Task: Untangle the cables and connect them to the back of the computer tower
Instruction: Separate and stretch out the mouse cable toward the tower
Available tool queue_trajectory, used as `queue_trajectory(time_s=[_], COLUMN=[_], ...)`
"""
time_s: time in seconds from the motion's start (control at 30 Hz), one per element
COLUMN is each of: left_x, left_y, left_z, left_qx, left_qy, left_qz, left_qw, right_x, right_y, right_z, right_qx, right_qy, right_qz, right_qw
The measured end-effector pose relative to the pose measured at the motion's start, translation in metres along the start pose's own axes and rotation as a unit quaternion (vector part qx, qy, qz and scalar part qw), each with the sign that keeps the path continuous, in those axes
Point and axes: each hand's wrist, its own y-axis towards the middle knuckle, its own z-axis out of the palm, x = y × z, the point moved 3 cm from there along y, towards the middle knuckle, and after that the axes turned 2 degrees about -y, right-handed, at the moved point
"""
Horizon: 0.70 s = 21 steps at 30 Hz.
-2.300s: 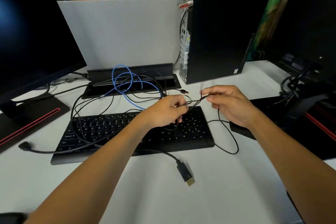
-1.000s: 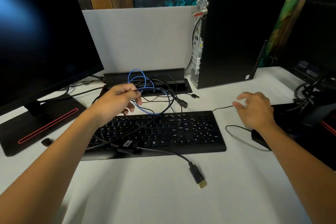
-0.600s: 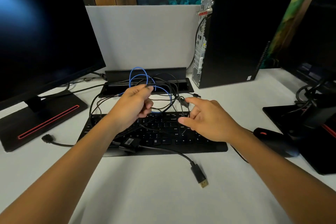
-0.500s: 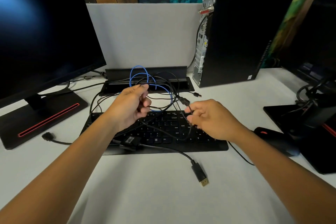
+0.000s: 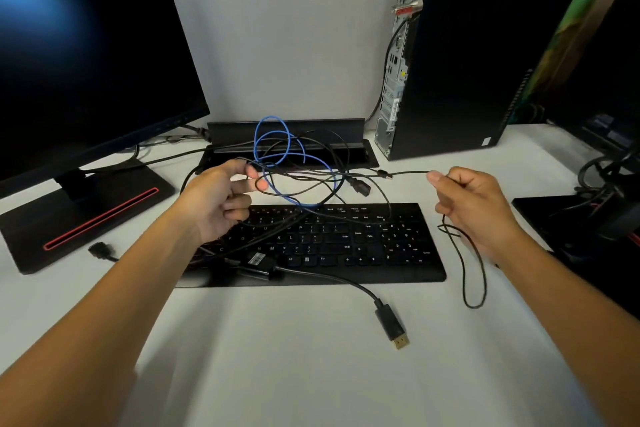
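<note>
So the left hand (image 5: 216,198) pinches the cable tangle (image 5: 298,173) just behind the keyboard (image 5: 346,246), right hand (image 5: 474,208) closed on a thin black cable (image 5: 405,173) beside it; computer tower (image 5: 485,62) stands further back.

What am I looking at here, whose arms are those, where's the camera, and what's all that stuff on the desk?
There is no machine here: these are a person's two bare arms, filmed by a wide-angle camera worn on their head, looking forward and down. On the white desk lies a black keyboard with a tangle of black cables and one blue cable over and behind it. A loose cable with a gold-tipped plug lies in front. A monitor stands at the left, and the computer tower at the back right, its port side facing left. The left hand pinches part of the tangle; the right hand holds a thin black cable pulled out sideways from it.
</note>
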Motion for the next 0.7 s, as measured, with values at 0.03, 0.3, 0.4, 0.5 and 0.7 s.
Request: queue_trajectory(time_s=[0.03, 0.3, 0.4, 0.5, 0.7], left_x=[0.0, 0.007, 0.01, 0.006, -0.004], left_y=[-0.001, 0.019, 0.02, 0.016, 0.008], left_z=[0.001, -0.035, -0.033, -0.024, -0.007], left_qx=[0.004, -0.091, -0.105, -0.087, -0.042], left_qy=[0.004, -0.103, -0.067, 0.017, 0.11], left_qz=[-0.006, -0.035, -0.02, 0.002, 0.084], left_qw=[1.0, 0.99, 0.992, 0.996, 0.99], right_x=[-0.005, -0.022, -0.023, -0.022, -0.014], right_y=[0.001, 0.008, 0.009, 0.01, 0.006], right_z=[0.0, -0.045, -0.046, -0.039, -0.042], right_qx=[-0.018, -0.242, -0.239, -0.192, -0.154], right_qy=[0.005, 0.124, 0.099, 0.026, -0.252], right_qz=[0.013, 0.153, 0.163, 0.171, 0.122], right_qw=[1.0, 0.95, 0.952, 0.966, 0.948])
